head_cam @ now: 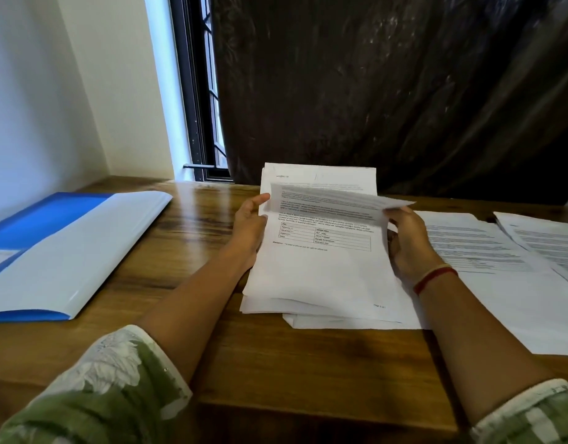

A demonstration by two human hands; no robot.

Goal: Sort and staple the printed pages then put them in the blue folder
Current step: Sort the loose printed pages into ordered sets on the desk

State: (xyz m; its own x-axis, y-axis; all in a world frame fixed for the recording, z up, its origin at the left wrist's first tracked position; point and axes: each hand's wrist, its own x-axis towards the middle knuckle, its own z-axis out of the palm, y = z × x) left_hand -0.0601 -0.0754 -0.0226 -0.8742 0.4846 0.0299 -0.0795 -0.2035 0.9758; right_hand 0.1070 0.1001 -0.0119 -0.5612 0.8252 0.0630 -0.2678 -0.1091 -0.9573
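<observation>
Head view: the right hand (409, 243) pinches the right end of a loose sheet (337, 201), thumb and fingers closed on its corner. That sheet is lifted clear of the rest and blurred, lying almost edge-on to the camera with its long axis running left to right, the right end slightly higher. The left hand (249, 227) cups the left edge of the stack (321, 270) beneath, thumb up beside the raised sheet's left end; fingers are behind the paper, so it grips the stack's side rather than the lifted sheet. The stack's long axis runs away from the person, printed text and a small table in its upper half, a page number at the lower right. Its lower sheets are fanned unevenly at the near edge. It rests on the table (186, 245) in the middle. More printed pages (487, 251) lie flat just right of the stack, overlapping one another, partly under the right wrist, which wears a red band (434, 278). Well to the left, the blue folder (45, 232) lies open, a white sheet (83, 251) lying across it, long axis angled toward the far right.
</observation>
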